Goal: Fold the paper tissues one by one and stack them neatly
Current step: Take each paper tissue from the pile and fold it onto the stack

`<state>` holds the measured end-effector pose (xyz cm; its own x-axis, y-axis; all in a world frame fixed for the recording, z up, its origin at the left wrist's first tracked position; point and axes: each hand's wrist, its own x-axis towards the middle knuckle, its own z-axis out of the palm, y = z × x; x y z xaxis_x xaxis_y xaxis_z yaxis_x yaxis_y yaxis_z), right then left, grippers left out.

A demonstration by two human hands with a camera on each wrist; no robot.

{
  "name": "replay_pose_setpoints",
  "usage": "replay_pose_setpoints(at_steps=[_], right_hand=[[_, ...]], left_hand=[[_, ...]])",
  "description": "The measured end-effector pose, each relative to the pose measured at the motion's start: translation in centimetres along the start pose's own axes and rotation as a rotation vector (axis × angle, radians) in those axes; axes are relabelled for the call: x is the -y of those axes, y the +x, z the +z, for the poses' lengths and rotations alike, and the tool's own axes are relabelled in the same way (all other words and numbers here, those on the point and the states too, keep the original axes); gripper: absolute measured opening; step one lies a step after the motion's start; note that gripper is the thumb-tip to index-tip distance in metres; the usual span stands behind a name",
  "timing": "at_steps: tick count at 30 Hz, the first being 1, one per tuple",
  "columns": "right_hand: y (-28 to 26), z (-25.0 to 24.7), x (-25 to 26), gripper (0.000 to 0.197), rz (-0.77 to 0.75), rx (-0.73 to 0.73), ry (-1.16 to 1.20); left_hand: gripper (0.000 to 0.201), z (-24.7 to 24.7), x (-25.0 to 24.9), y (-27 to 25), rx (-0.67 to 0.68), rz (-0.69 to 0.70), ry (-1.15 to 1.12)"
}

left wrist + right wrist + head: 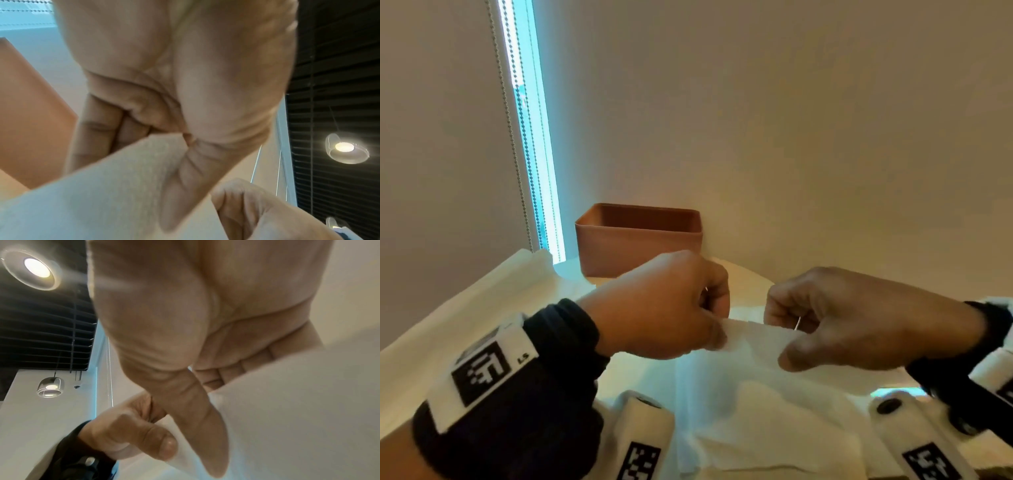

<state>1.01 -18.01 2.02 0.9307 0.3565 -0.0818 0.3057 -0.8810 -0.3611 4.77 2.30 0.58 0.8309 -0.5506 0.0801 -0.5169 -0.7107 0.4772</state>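
A white paper tissue (753, 387) hangs in the air in front of me, held by its top edge. My left hand (671, 308) pinches the tissue's upper left corner between thumb and curled fingers. My right hand (852, 322) pinches the upper right part of the same edge. The two hands are close together, about a hand's width apart. In the left wrist view the left hand (174, 113) grips the tissue (102, 186), with the right hand (257, 209) just beyond. In the right wrist view the right hand's thumb (195, 410) lies on the tissue (298, 410).
A terracotta-coloured open box (637, 240) stands behind the hands against the wall. A white cloth (482, 301) covers the table on the left. A bright window strip (530, 137) with bead chains runs up the back left.
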Motion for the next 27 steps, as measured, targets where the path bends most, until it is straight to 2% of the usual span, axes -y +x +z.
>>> replay_pose_setpoints(at_steps=[2,6,8,10,14,18,21,24,25,27], right_hand=[[0.5,-1.3,0.5,0.002,-0.030,0.009,0.032],[1.8,-4.5,1.6,0.009,-0.079,-0.094,0.217],[2.2,-6.2,2.3,0.006,-0.104,-0.162,0.350],[2.6,-7.7,2.9,0.014,-0.147,-0.212,0.513],[3.5,-10.1,4.1,0.019,-0.239,-0.184,0.812],[4.5,-10.4,5.6,0.028,-0.330,-0.056,0.912],[5.1,-9.9,7.0,0.021,-0.363,0.006,0.919],[5.2,-9.6,8.0,0.019,-0.336,-0.041,0.845],[5.4,-9.6,8.1,0.026,-0.333,-0.092,0.800],[6.0,-10.0,7.7,0.063,-0.363,-0.213,0.671]], left_hand=[[0.021,-0.7,-0.1,-0.2,-0.198,0.006,-0.087],[0.030,-2.7,0.5,-0.5,-0.616,-0.011,-0.282],[0.043,-3.6,1.2,-0.9,-0.745,-0.058,-0.427],[0.054,-3.9,1.9,-1.5,-0.816,-0.098,-0.527],[0.057,-3.4,2.5,-3.2,-0.892,-0.048,-0.564],[0.074,-2.7,1.5,-4.4,-0.741,0.001,-0.405],[0.057,-2.3,1.6,-4.3,-0.713,0.037,-0.419],[0.035,-2.7,2.0,-5.0,-0.757,0.053,-0.423],[0.032,-2.9,2.1,-5.4,-0.760,0.066,-0.447],[0.022,-3.4,2.2,-6.6,-0.733,0.081,-0.505]])
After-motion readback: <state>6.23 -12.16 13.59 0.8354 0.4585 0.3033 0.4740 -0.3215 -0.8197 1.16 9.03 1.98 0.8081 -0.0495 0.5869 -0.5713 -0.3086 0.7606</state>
